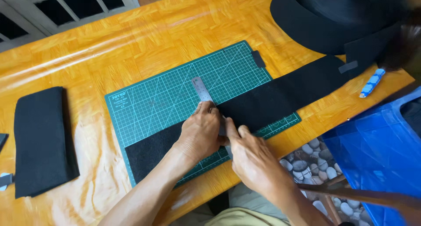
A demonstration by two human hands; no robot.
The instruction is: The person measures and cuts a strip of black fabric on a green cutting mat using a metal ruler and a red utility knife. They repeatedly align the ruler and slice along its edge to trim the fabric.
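A long strip of black felt [280,96] lies across a green cutting mat [175,94] on an orange wood-patterned table. A steel ruler [201,89] stands across the strip. My left hand [199,134] presses flat on the ruler and the felt. My right hand [252,158] sits just to its right, fingers closed near the ruler's lower edge; whatever it grips is hidden by the fingers.
A folded black felt piece [41,140] lies at the left. More black fabric [324,19] is piled at the far right, with a blue-and-white pen-like tool [372,83] beside it. A blue plastic bag [381,147] hangs off the table's right edge.
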